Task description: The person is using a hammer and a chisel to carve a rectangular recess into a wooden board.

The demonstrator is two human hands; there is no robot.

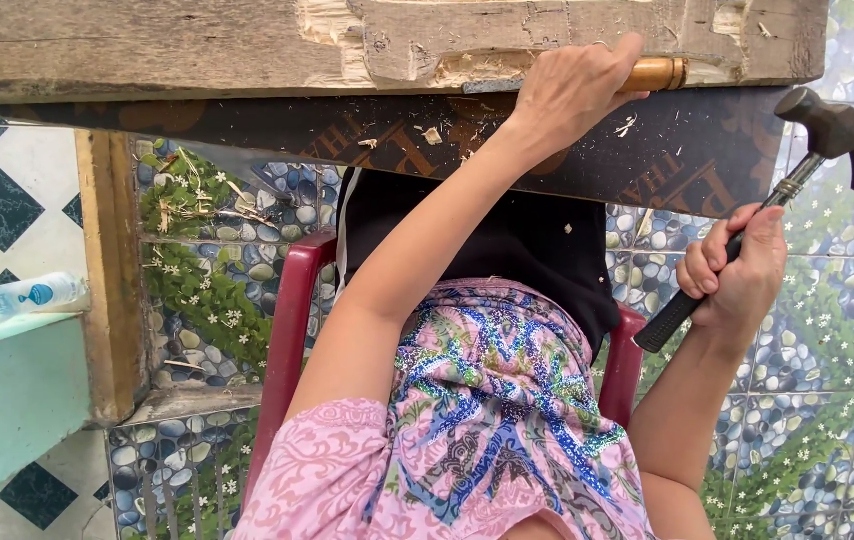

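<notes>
A: Going from the left, what is seen, and how much of the work can be judged as done?

B: At the far left a clear plastic bottle point(17, 297) is laid on a pale green ledge point(7, 400), well apart from the work. A wooden post point(112, 280) stands just beside the ledge. Across the top a weathered timber beam point(147, 45) is stretched, and a notch point(427, 45) has been cut into it; pale splintered wood is exposed around the notch's edges, and chips are scattered on the dark board point(397, 135) below. So a good part of the recess is judged to be already cut out, though its edges are ragged (cleaning up appears to remain).

A: And the hands?

B: The left hand point(572, 90) is clenched around a chisel point(652, 73), whose yellowish handle is held against the beam at the notch's right end; the blade is hidden by the hand. The right hand point(737, 270) is closed tightly on the black grip of a claw hammer point(832, 130), which is raised to the right of the chisel and apart from it.

A: Is room left for moving?

B: Open space is seen between hammer head and chisel handle. The beam's right end lies near the hammer. Below, a red plastic chair point(292, 320) is occupied, so the elbows are kept close to the lap.
</notes>
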